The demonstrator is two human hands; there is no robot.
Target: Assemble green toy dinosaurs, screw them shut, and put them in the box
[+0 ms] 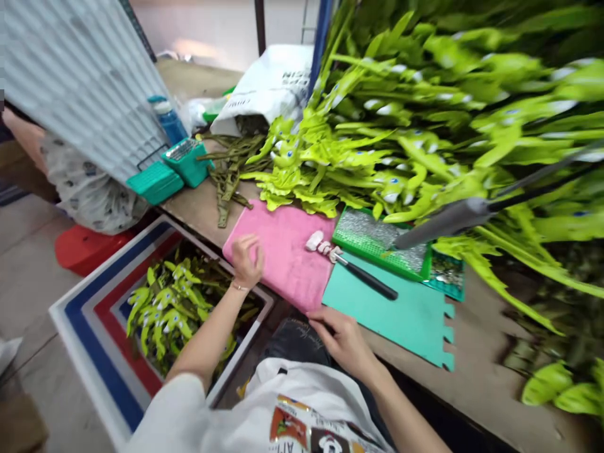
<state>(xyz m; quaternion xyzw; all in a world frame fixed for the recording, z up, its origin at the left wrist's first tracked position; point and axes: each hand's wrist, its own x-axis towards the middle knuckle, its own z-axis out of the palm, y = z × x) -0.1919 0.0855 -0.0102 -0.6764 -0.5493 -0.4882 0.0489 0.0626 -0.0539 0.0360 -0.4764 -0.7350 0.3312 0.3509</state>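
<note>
My left hand rests on the near left corner of a pink cloth on the wooden table, fingers curled loosely with nothing seen in them. My right hand lies at the table's front edge beside the cloth's near corner and a teal foam mat, fingers stretched out and empty. A black-handled tool with a white taped head lies across cloth and mat. A big heap of bright green plastic leaves covers the table's right side.
A green tray of small shiny parts sits behind the mat. Teal boxes and a blue bottle stand far left. A striped bin of leaf pieces is on the floor at left. Dark stems, a white sack.
</note>
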